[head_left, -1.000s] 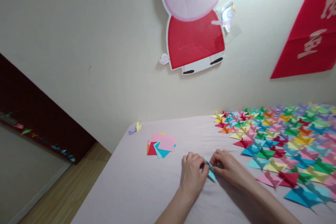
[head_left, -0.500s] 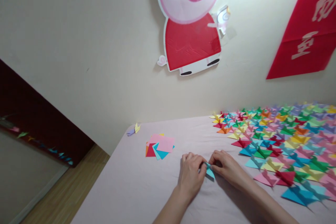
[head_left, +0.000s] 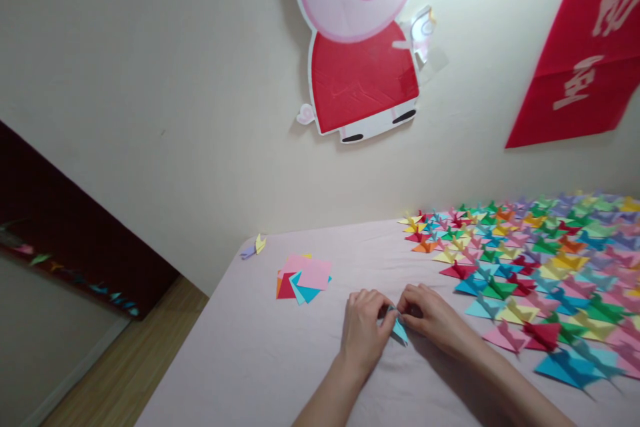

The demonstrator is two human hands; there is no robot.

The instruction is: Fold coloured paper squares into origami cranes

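A small light-blue folded paper (head_left: 399,331) is held just above the pale pink cloth, its narrow end pointing down toward me. My left hand (head_left: 367,320) pinches its upper left side between thumb and fingers. On the other side, the thumb and forefinger of my right hand (head_left: 424,312) close on the upper right edge. The fingertips cover the top of the paper. To the left of my hands lies a fanned pile of coloured paper squares (head_left: 315,273), with pink on top and red, blue and orange showing below.
Rows of folded paper cranes (head_left: 525,280) in many colours cover the right of the cloth-covered table (head_left: 215,347). Purple and yellow folded papers (head_left: 254,247) sit at its far left corner. The wall behind carries a cartoon pig cutout (head_left: 365,73) and a red banner (head_left: 565,80).
My right hand has closed in slightly toward my left at the top of the paper. The light-blue paper looks narrower and turned a little; both hands stay in place.
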